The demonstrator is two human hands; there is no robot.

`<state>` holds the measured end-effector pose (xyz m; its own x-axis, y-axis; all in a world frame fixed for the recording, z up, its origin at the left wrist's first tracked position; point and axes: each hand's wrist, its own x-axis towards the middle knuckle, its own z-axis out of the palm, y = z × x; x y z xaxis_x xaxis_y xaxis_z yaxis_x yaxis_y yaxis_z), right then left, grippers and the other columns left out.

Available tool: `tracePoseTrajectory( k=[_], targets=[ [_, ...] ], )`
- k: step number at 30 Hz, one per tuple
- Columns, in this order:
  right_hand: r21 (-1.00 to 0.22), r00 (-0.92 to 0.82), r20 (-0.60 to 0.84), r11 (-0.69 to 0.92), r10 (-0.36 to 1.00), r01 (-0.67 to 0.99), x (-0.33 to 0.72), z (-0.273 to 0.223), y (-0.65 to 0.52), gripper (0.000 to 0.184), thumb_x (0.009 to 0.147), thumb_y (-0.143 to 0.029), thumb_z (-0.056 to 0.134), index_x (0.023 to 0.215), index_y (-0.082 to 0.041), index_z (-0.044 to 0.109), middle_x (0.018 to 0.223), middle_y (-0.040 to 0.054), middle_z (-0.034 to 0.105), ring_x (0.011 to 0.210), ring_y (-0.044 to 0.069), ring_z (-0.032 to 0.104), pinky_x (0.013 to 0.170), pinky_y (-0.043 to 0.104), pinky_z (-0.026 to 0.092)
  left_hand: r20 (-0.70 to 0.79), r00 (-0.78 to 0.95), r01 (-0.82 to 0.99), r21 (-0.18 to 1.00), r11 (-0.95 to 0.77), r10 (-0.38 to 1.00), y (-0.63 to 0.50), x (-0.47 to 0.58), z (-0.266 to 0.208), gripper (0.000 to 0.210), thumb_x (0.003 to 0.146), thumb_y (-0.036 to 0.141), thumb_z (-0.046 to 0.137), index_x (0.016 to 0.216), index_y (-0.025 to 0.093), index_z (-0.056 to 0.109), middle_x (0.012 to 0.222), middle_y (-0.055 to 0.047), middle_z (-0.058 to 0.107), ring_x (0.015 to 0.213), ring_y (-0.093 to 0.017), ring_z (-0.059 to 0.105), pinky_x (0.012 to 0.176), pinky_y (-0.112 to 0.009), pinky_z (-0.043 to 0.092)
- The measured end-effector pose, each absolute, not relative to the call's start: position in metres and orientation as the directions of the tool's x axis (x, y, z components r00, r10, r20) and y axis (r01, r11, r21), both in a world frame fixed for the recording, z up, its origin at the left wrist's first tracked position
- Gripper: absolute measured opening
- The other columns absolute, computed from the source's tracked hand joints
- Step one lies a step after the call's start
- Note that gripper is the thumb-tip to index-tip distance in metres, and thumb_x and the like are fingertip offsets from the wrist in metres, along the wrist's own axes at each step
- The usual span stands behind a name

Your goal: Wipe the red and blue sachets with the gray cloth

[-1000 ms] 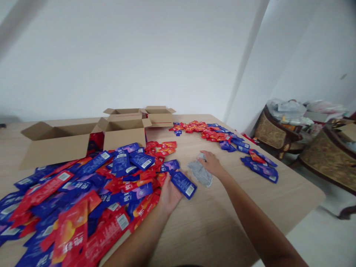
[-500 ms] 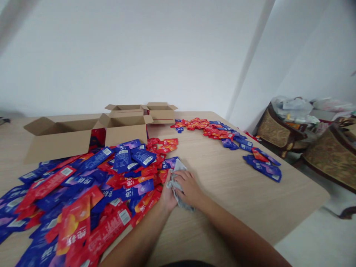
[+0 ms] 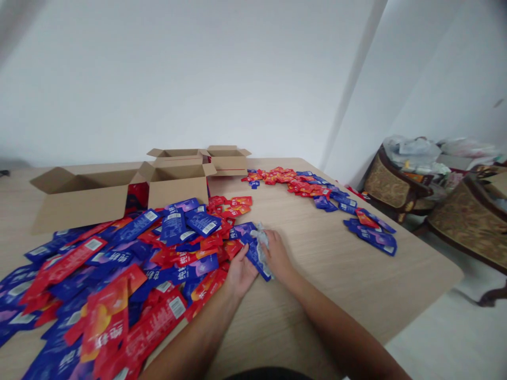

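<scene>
A blue pouch is gripped along its near left edge by my left hand, tilted just above the table. Bunched in my right hand is a light grey cloth, pressed against the right side of that pouch and covering part of it. To the left of my hands spreads a big heap of red and blue pouches, overlapping in all directions. Another blue pouch lies flat at the heap's right edge, just beyond my left hand.
Open cardboard boxes stand behind the heap: a wide one, a second and smaller ones farther back. A curved row of pouches runs along the table's right side. Patterned chairs with plastic bags stand beyond the table's edge.
The cloth was wrapped between both hands; now my right hand has drawn it to the right side. A blue pouch shows between the hands, and my left hand has turned more palm up.
</scene>
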<state>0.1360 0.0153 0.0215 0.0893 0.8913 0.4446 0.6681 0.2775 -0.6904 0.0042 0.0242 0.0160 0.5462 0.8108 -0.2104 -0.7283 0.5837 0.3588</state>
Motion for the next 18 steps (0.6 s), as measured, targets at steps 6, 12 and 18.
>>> tracePoseTrajectory(
  k=[6,12,18],
  targets=[
    [-0.987,0.082,0.159,0.155,0.984,0.05,0.151,0.018,0.01,0.043,0.082,-0.05,0.053,0.113,-0.02,0.054,0.11,0.0069,0.063,0.104,0.021,0.058,0.093,0.037,0.044,-0.135,0.393,-0.853,0.315,0.416,0.909,0.026,0.005,0.028,0.037,0.091,0.017,0.041,0.127,0.014,0.051,0.112,-0.009,0.066,0.11,-0.021,0.059,0.102,-0.037,0.039],
    [-0.979,-0.031,0.199,0.2,0.98,0.035,0.143,0.019,0.004,0.045,0.076,-0.04,0.063,0.114,-0.02,0.049,0.107,0.0052,0.063,0.095,0.019,0.06,0.086,0.034,0.047,-0.154,0.386,-0.842,0.345,0.416,0.909,0.029,0.008,0.019,0.029,0.091,0.019,0.045,0.116,0.014,0.058,0.106,-0.008,0.068,0.105,-0.017,0.061,0.102,-0.033,0.039],
    [-0.646,0.056,0.239,0.116,0.969,0.755,0.17,0.04,0.004,0.022,0.082,-0.023,0.05,0.104,-0.021,0.05,0.081,0.0039,0.066,0.075,0.02,0.062,0.068,0.027,0.043,-0.163,0.571,-0.724,0.362,0.587,0.805,0.022,0.01,0.016,0.022,0.09,0.027,0.048,0.102,0.016,0.063,0.108,-0.011,0.066,0.105,-0.021,0.06,0.101,-0.04,0.04]
  ],
)
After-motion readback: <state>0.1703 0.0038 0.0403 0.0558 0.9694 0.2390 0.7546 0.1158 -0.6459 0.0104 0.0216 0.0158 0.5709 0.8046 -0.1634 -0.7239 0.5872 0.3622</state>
